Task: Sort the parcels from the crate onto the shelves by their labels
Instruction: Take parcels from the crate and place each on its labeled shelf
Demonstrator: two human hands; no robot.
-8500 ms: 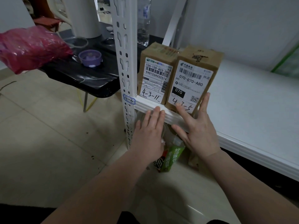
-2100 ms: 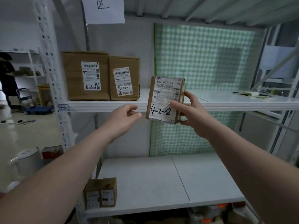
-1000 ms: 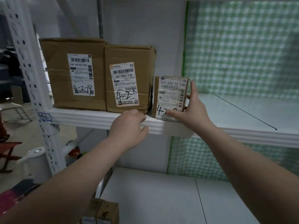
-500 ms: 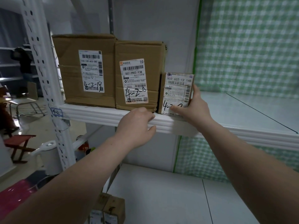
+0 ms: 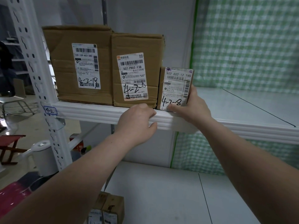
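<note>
The one camera, worn on the head, faces forward and a little downward at the shelf (image 5: pixel 97 110) from close by, near enough to read the label on the small parcel (image 5: pixel 175 88); both forearms enter from below.

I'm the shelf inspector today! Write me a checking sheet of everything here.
Surface: white shelf tagged 4-2, three boxes standing at its left end.
Job's things: small parcel marked 4-2-8, upright beside the middle box; big box marked 4-2-18 at far left; two little boxes on a lower level.
Clutter: white kettle, red stool, pink bag, low at left.
Hands: right hand holds the small parcel; left hand grips the shelf's front edge.
Cables: thin dark lines on the floor, far left; too small to tell.
Surroundings: green checked sheet behind; white slotted post.
</note>
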